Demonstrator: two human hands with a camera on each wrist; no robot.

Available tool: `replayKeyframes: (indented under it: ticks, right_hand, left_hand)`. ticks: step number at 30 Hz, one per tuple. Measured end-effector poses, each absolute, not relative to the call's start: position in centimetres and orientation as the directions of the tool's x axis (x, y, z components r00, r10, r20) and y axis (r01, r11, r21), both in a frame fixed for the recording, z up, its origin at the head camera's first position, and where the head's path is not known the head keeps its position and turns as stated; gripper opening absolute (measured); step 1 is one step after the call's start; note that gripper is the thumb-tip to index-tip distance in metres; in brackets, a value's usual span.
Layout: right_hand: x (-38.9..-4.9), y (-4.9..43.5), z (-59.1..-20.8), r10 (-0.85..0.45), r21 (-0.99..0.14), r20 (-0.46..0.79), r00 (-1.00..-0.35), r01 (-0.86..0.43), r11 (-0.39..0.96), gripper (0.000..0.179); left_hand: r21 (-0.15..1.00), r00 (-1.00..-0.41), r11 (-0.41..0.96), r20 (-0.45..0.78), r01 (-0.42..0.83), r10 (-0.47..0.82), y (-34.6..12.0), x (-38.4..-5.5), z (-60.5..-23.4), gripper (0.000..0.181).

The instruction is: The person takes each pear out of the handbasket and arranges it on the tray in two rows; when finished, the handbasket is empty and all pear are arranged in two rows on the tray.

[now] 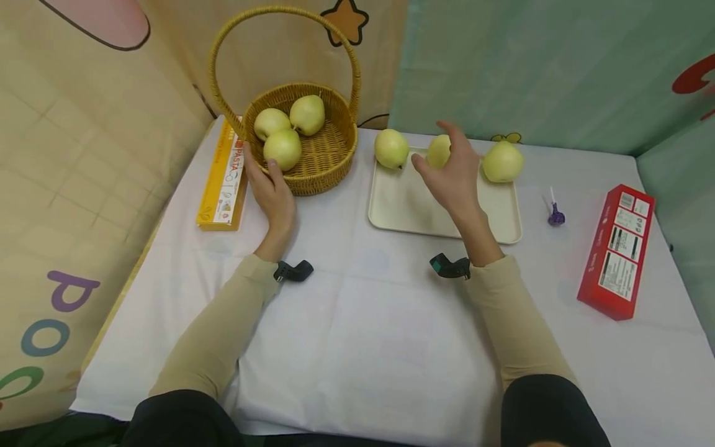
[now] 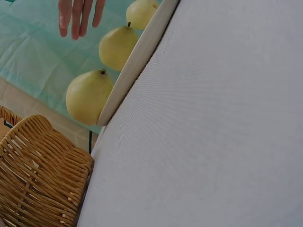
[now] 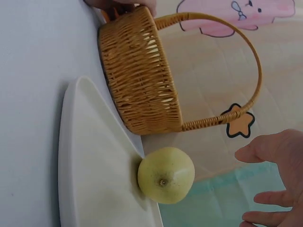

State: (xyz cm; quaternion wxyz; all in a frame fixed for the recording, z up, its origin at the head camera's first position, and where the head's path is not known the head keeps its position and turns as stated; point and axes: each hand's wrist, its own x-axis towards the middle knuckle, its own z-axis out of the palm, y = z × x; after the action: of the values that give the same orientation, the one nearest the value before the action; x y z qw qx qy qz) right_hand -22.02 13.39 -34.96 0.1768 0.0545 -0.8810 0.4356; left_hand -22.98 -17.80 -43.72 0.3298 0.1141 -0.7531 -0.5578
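Note:
My left hand [image 1: 275,197] rests against the near left side of a wicker basket [image 1: 324,181], fingers fairly straight along its wall. Inside the basket lie three yellow-green pears [image 1: 282,149]. Over a cream tray [image 1: 399,208], my right hand [image 1: 462,180] hovers with thumb and fingers spread, holding nothing. Behind it, partly hidden, is the middle pear [image 1: 438,151]. Another pear [image 1: 391,149] sits at the tray's far left corner, and one more pear [image 1: 503,162] at its far right. The right wrist view shows the right hand [image 3: 291,163] apart from the nearest pear [image 3: 166,175].
A yellow pasta box [image 1: 220,180] lies left of the basket, close to the left hand. Right of the tray are a purple-wrapped lollipop [image 1: 556,216] and a red box [image 1: 617,251]. The basket's tall handle [image 1: 285,9] arches upward. Curtains hang behind the white-covered table [image 1: 357,323].

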Motion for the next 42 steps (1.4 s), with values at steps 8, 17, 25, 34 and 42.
replayKeyframes:
  ticks: [8,17,25,34,42]
  right_hand:
    - [-22.0,10.3,-35.4,-0.03,-0.712,0.382,-0.924,-0.315,0.627,0.067]
    - [-22.9,5.1,-34.5,-0.115,-0.74,0.347,-0.931,-0.347,0.576,0.068]
    - [-24.3,0.2,-34.1,-0.192,-0.747,0.311,-0.931,-0.365,0.556,0.068]
    - [-26.1,-4.1,-34.4,-0.279,-0.754,0.207,-0.938,-0.335,0.565,0.07]
    - [-27.0,-6.4,-34.5,-0.281,-0.78,0.108,-0.954,-0.257,0.57,0.07]
  left_hand:
    - [0.912,-0.753,0.36,0.377,0.199,-0.539,-18.1,-23.0,-43.8,0.061]
    - [0.917,-0.756,0.349,0.365,0.191,-0.544,-18.0,-23.1,-43.6,0.06]
    - [0.926,-0.762,0.325,0.348,0.19,-0.546,-18.0,-22.9,-43.4,0.058]
    - [0.925,-0.752,0.314,0.361,0.215,-0.551,-17.9,-22.9,-43.5,0.056]
    - [0.928,-0.749,0.296,0.362,0.229,-0.555,-17.8,-22.7,-43.6,0.056]
